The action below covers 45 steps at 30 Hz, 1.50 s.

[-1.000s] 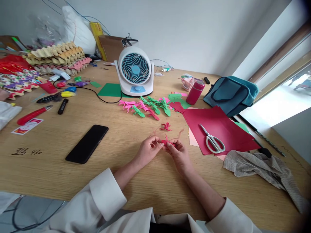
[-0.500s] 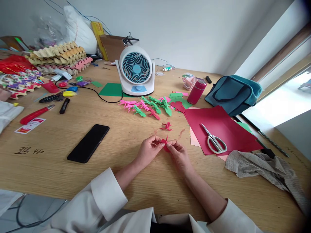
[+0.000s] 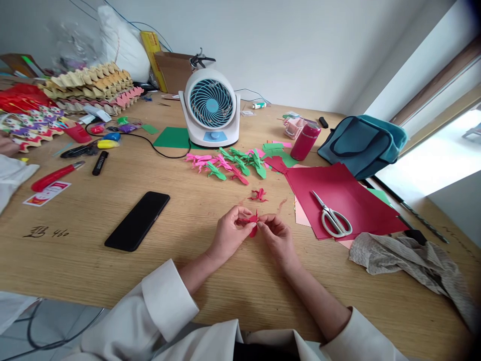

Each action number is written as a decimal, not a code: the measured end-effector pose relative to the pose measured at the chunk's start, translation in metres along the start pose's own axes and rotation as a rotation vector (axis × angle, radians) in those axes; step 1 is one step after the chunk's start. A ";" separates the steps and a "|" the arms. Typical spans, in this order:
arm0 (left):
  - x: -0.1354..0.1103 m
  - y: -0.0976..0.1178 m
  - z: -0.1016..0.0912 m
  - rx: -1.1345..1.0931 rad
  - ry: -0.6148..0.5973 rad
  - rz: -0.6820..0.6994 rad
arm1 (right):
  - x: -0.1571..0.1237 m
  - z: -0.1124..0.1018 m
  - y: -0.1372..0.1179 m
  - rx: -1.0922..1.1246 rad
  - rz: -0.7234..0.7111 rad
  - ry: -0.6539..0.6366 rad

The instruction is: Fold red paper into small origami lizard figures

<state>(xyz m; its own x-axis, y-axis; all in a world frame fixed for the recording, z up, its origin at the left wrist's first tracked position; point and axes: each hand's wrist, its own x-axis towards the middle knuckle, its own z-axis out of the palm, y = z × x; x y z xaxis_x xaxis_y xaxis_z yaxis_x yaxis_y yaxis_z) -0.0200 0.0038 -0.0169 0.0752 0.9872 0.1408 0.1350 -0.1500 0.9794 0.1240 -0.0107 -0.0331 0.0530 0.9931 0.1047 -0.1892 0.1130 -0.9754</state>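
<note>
Between the thumb and fingers of my left hand (image 3: pixel 232 229) is a small red folded-paper figure (image 3: pixel 254 226), with thin strips sticking out at its top and side. My right hand (image 3: pixel 277 235) is closed in a pinch at the figure's right edge; its fingertips partly hide what they grip. Just beyond lies another red paper figure (image 3: pixel 258 194) with thin, leg-like strips. Farther back, several pink, green and red paper figures (image 3: pixel 240 163) lie in a loose pile. White-handled scissors (image 3: pixel 334 220) rest on red paper sheets (image 3: pixel 311 188) to my right.
A black phone (image 3: pixel 138 220) lies to my left. Behind the pile stands a white fan (image 3: pixel 212 108). A red bottle (image 3: pixel 305 141), a teal bag (image 3: pixel 363 145) and a crumpled cloth (image 3: pixel 402 258) are on the right. At the far left edge, another person's hand (image 3: pixel 8 145) shows.
The red paper figure has turned a little and shifted slightly left in my fingers. My right fingertips now sit at its edge rather than over its middle.
</note>
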 end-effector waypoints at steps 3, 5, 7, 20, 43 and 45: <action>-0.002 0.003 -0.001 0.159 0.031 0.058 | 0.000 -0.003 0.004 -0.062 -0.049 0.003; -0.003 0.004 -0.001 0.242 0.039 0.092 | -0.001 -0.005 0.007 -0.096 -0.057 -0.016; -0.004 0.004 -0.001 0.296 0.033 0.125 | -0.001 -0.006 0.008 -0.111 -0.051 -0.032; -0.002 0.001 0.000 0.197 -0.023 0.110 | -0.002 -0.007 -0.002 -0.374 -0.311 -0.020; -0.002 0.001 -0.005 0.182 -0.114 0.193 | 0.006 -0.018 -0.010 -0.388 -0.262 -0.062; -0.002 0.001 -0.006 0.213 -0.134 0.226 | 0.006 -0.019 -0.012 -0.453 -0.307 -0.089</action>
<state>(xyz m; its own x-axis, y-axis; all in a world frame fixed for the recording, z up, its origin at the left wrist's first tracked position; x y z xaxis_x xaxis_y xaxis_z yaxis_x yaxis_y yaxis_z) -0.0256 0.0021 -0.0158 0.2542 0.9137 0.3170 0.3022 -0.3864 0.8714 0.1447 -0.0064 -0.0244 -0.0479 0.9179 0.3939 0.2634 0.3921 -0.8814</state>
